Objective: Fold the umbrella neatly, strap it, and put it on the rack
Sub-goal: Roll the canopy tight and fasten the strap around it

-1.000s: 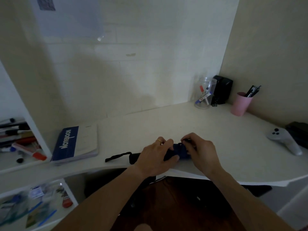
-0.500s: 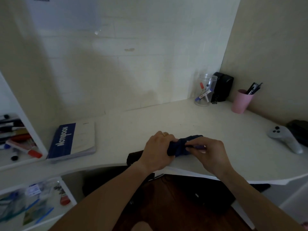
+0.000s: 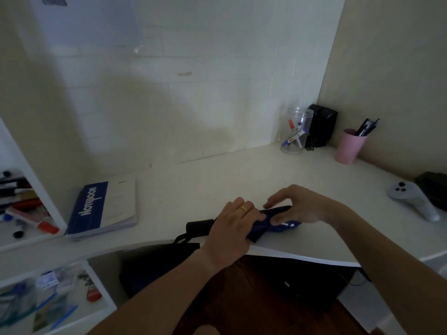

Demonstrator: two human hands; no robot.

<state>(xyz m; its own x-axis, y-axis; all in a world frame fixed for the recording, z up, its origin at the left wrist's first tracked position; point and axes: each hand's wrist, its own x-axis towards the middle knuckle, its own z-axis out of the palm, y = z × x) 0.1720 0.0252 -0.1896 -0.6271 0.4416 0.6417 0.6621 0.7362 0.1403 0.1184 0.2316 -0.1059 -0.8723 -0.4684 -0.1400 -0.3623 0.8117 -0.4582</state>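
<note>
A folded dark blue umbrella point(image 3: 275, 226) lies along the front edge of the white desk point(image 3: 217, 180). Its black handle point(image 3: 198, 227) points left, and a black wrist loop hangs over the desk edge. My left hand point(image 3: 232, 223), with a gold ring, is wrapped around the middle of the canopy. My right hand point(image 3: 300, 206) presses on the canopy's right end with thumb and fingers, the index finger stretched out over the cloth. The strap is hidden under my hands.
A blue and white notebook point(image 3: 104, 209) lies at the left. A clear jar of markers point(image 3: 295, 131), a black box point(image 3: 321, 124) and a pink pen cup point(image 3: 348, 146) stand in the far corner. A grey controller point(image 3: 413, 199) rests at the right. White shelves point(image 3: 31, 213) with markers are on the left.
My hands have turned the umbrella and shifted it slightly right. My right hand has moved from pinching the cloth to lying over its right end with fingers spread.
</note>
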